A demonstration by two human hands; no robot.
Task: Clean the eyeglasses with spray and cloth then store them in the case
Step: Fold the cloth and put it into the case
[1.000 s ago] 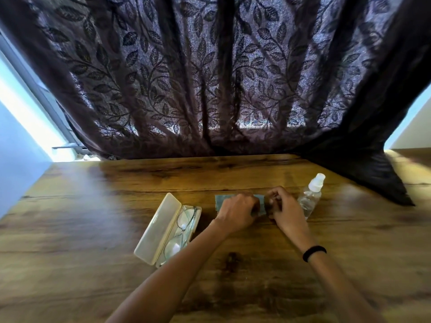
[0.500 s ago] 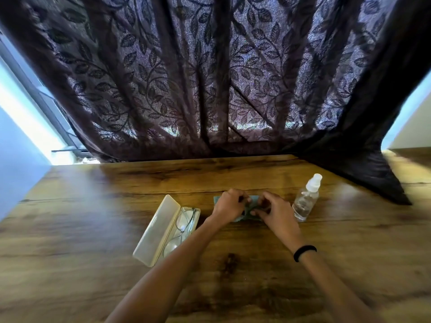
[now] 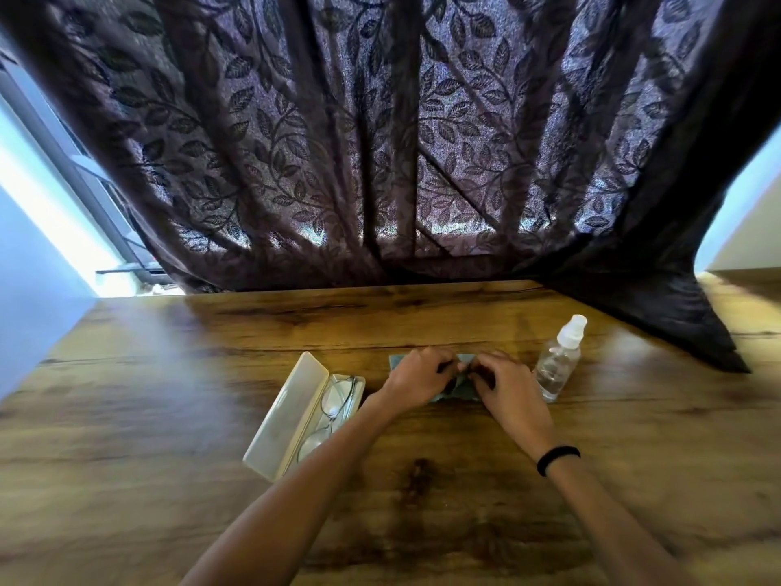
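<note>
Pinching cloth [image 3: 464, 392] with left hand [image 3: 416, 378] and right hand [image 3: 505, 387], each grip narrow and holding fabric, just right of case [image 3: 287, 416] on surface [image 3: 169, 416]. Lying inside case, lid open: eyeglasses [image 3: 334, 406]. Standing further right of case, beyond cloth: spray bottle [image 3: 555, 365], no hand on it. Cannot tell whether spraying and wiping are done. Probably folding or unfolding cloth. Certainly left: closing case.

Dim, backlit, wide-angle edge distortion
</note>
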